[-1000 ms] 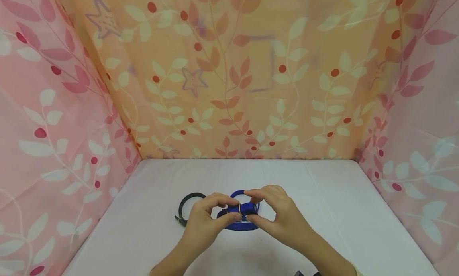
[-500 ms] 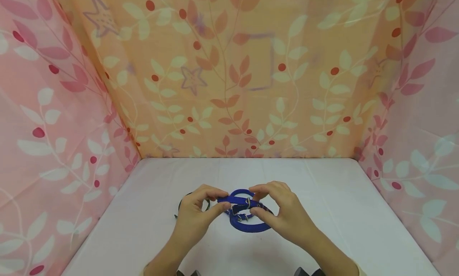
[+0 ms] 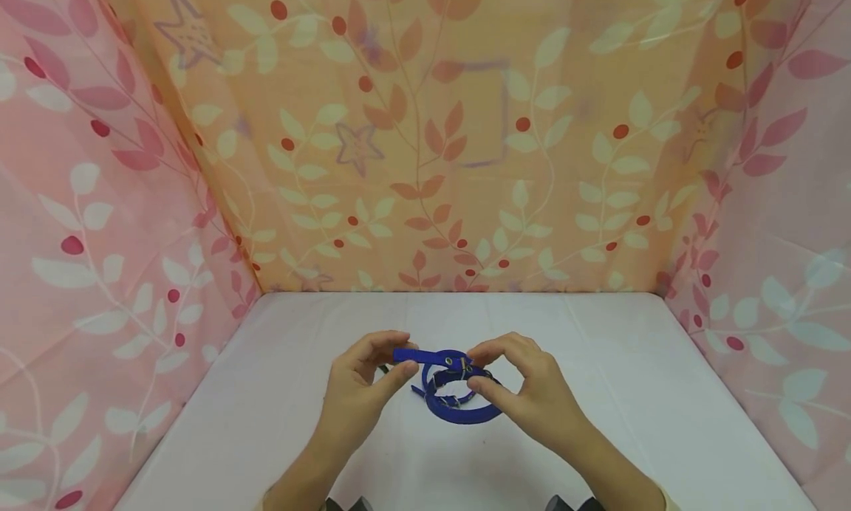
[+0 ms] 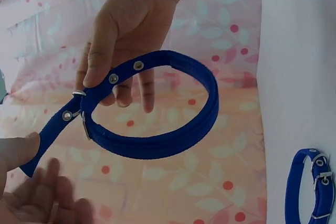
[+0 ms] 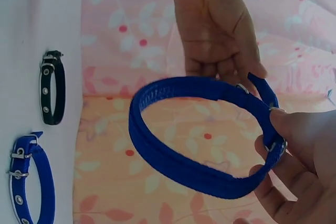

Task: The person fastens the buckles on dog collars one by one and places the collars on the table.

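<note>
Both hands hold a blue buckle collar up over the table, its band bent into a ring. My left hand pinches the free strap end between thumb and fingers. On the other side, my right hand grips the collar at its metal buckle. Metal eyelets dot the band, and one shows on the strap tail past the buckle in the left wrist view. A second blue collar, buckled, stands on the table beyond the held one. A black collar with eyelets is mostly hidden behind my left hand in the head view.
The white tabletop runs back to an orange leaf-print cloth. Pink leaf-print cloths border the left and right sides. Dark edges of gear show at the bottom of the head view.
The hands have moved apart and slightly up. The strap, earlier bunched between them, is now drawn out leftward through the buckle, and the collar's ring has opened into view.
</note>
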A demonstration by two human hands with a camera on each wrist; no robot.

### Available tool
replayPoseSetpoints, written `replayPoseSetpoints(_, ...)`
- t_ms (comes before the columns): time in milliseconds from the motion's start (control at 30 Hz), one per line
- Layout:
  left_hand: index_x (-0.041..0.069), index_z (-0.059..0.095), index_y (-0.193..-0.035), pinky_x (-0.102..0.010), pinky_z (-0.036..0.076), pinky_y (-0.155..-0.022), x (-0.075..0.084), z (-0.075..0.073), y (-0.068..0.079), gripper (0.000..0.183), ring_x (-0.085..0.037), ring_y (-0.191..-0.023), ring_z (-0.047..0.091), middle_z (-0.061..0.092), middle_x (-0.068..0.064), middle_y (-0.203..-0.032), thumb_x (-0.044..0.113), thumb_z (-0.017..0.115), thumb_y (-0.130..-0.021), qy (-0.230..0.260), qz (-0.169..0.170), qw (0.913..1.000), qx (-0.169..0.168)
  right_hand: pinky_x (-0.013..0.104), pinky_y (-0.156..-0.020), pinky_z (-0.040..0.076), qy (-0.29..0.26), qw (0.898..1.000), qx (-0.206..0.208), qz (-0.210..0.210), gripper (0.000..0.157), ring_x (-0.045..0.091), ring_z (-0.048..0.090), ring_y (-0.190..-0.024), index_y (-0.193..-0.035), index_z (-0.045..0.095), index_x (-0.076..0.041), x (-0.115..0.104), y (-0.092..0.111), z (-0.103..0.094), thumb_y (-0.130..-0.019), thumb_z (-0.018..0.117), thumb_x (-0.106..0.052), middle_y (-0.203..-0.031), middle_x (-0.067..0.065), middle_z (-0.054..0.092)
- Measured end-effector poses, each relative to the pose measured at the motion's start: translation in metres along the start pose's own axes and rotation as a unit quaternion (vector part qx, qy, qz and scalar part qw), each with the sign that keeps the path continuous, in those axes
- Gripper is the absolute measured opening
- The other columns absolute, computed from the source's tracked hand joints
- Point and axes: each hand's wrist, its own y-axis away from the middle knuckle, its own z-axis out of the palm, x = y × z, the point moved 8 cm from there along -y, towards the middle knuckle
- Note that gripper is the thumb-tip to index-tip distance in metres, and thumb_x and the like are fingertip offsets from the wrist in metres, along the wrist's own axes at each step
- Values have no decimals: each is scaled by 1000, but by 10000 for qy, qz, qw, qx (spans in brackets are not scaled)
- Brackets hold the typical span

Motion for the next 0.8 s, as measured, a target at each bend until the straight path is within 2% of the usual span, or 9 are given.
replayPoseSetpoints(100,17,64,-126,-27,56,-93,-12,14,1,37,-21,-106,68,73,-3,-115,19,79,-92,28,-596,9967,-547,35,-94,51,-235,9995,187,135,35,8,65,-102,-115,70,-25,1,0,-3,-85,85,-15,-103,-16,70)
replayPoseSetpoints(200,17,65,-124,-30,55,-97,-17,25,3,36,-21,-109,67,72,0,-115,24,79,-91,-111,-681,9930,-960,43,-96,50,-423,9981,281,340,35,8,65,-101,-116,69,-27,2,0,-3,-87,84,-14,-101,-16,70)
replayPoseSetpoints(333,17,71,-119,-28,55,-98,-13,30,5,29,-22,-108,67,71,2,-117,21,78,-92,-33,-243,9946,-1012,45,-97,49,-583,9975,217,336,33,10,66,-100,-118,70,-25,-1,0,-1,-90,80,-13,-101,-14,70)
replayPoseSetpoints(467,15,75,-116,-29,57,-96,-6,32,7,23,-22,-111,66,70,-2,-119,12,75,-94,208,362,9946,-946,38,-97,51,-665,9976,82,161,33,11,66,-99,-121,70,-25,-4,-1,1,-91,78,-11,-102,-13,71)
replayPoseSetpoints(633,7,77,-117,-30,59,-91,1,35,10,22,-22,-113,65,68,-7,-118,4,70,-96,162,1022,9904,-920,33,-96,53,-827,9964,-166,-14,36,10,66,-102,-121,71,-28,-4,0,5,-92,77,-9,-104,-13,69)
replayPoseSetpoints(733,7,76,-119,-28,59,-90,1,37,11,23,-21,-112,63,66,-7,-119,4,67,-98,61,1092,9901,-876,30,-95,54,-927,9952,-242,-207,36,11,66,-101,-121,71,-26,-4,1,7,-91,77,-7,-106,-11,70)
replayPoseSetpoints(800,9,76,-120,-26,58,-90,1,38,12,23,-20,-112,62,65,-5,-120,6,67,-99,-16,1015,9913,-839,30,-95,54,-930,9948,-262,-318,36,11,66,-100,-122,71,-24,-5,1,8,-91,77,-6,-108,-10,70)
